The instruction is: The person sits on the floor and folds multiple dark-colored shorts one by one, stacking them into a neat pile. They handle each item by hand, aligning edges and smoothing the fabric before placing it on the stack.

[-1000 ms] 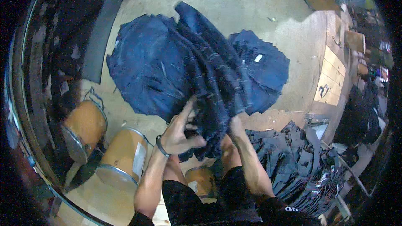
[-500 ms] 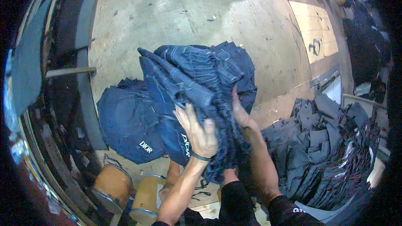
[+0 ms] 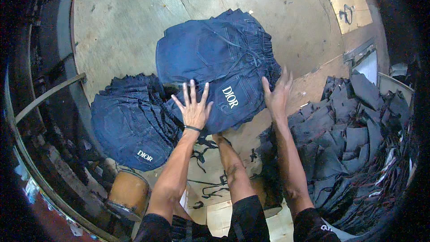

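A pair of dark blue denim shorts [image 3: 197, 54] lies spread out on top of a stack in the middle, its gathered waistband and drawstring toward the right and a white printed word on the near leg. Fingers spread, my left hand [image 3: 195, 110] rests flat on the shorts' near left edge. At the right edge by the waistband is my right hand [image 3: 277, 94], its thumb and fingers apart and slightly blurred, holding nothing. To the left, a second stack of similar blue shorts [image 3: 118, 121] reaches close to the first.
A big heap of dark grey cut fabric pieces [image 3: 345, 152] fills the right side. An orange-brown drum [image 3: 129, 192] stands at the lower left. Black cord scraps [image 3: 210, 192] lie near my legs. A metal rail [image 3: 49, 94] borders the worn wooden surface [image 3: 130, 31].
The shorts, bunched up between both hands before, now lie spread over the middle stack. Both hands have let go of the cloth, with their fingers spread. The view has shifted.
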Demonstrator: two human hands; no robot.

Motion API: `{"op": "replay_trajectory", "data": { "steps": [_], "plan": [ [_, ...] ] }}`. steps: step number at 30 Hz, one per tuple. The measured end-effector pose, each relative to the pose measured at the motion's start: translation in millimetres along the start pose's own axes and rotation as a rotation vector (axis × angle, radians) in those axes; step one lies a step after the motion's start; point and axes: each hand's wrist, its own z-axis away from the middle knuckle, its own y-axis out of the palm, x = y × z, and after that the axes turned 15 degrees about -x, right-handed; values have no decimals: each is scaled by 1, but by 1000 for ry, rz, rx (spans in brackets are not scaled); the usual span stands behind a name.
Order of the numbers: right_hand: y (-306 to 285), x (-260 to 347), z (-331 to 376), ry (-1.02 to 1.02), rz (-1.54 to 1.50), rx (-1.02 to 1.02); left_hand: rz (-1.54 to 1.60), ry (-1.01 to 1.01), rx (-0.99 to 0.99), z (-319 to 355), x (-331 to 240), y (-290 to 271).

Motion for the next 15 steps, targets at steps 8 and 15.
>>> {"op": "replay_trajectory", "data": {
  "steps": [8, 15],
  "plan": [
    [80, 4, 19, -96, 460, 372, -1, -20, 298, -64, 56, 43],
    [43, 41, 47, -330, 483, 107, 167, -78, 73, 14, 39, -30]
  ]
}}
